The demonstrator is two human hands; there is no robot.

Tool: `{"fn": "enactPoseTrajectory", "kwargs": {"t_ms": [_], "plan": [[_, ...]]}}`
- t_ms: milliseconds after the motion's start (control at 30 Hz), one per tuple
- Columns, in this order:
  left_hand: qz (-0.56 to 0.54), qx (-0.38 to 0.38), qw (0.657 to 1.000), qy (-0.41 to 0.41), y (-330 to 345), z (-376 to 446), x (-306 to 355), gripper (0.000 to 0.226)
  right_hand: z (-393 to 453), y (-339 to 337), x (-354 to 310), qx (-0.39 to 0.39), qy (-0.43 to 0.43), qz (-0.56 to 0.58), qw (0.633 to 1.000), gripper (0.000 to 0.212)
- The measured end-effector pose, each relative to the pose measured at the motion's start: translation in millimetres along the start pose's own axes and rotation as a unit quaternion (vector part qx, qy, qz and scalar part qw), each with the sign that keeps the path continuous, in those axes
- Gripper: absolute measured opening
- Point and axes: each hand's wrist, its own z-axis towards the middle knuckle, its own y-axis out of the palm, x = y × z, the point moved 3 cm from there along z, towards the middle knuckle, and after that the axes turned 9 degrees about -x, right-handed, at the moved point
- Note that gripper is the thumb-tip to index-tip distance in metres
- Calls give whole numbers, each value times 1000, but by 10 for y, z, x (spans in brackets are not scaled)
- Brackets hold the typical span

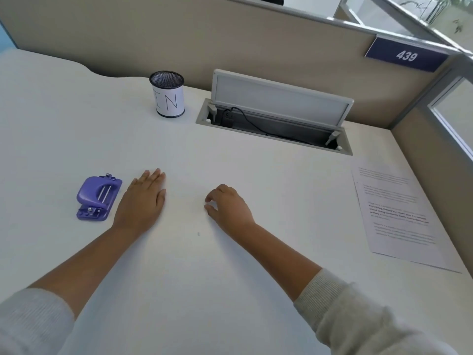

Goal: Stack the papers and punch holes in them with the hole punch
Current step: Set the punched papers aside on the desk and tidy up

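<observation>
White desk [230, 290] in front of me.
On it I see a purple hole punch [98, 198], printed papers [399, 216], a mesh cup [167, 94] marked "IN", and my left hand [143, 201] lying flat.

The printed text on the papers [399, 216] is too blurred to read, the right hand [227, 206] hides its own curled fingertips, both sleeves run off the bottom edge, and the cable box [271, 124] interior lies mostly in shadow.
</observation>
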Motion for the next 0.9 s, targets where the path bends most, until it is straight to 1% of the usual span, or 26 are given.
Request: {"fn": "enactPoseTrajectory", "kwargs": {"t_ms": [67, 233, 500, 600, 700, 733, 800, 833, 867, 900], "plan": [[-1, 1, 1000, 1, 4, -12, 6, 56, -9, -9, -12, -1, -2, -6, 1000, 24], [1, 3, 1000, 1, -2, -5, 29, 57, 17, -35, -15, 7, -19, -38, 999, 21], [-4, -3, 1000, -10, 1, -11, 26, 58, 96, -47, -113, -14, -48, -137, 989, 17], [1, -4, 1000, -12, 12, -5, 18, 65, 141, -38, -163, -29, -56, -186, 980, 14], [3, -2, 1000, -15, 16, 4, 23, 70, 192, -34, -217, -45, -42, -234, 970, 11], [3, -2, 1000, -16, 13, 4, 23, 69, 206, -21, -228, -51, -36, -248, 967, 15], [6, -4, 1000, -18, 12, 1, 20, 68, 218, 0, -250, -57, -38, -265, 962, 35], [7, -6, 1000, -18, 8, -3, 23, 69, 221, -2, -256, -60, -38, -267, 961, 42], [5, -7, 1000, -17, 2, -4, 28, 69, 231, -6, -251, -64, -35, -263, 962, 43], [3, -7, 1000, -15, 1, -4, 38, 69, 245, -10, -234, -69, -25, -250, 965, 39]]}}
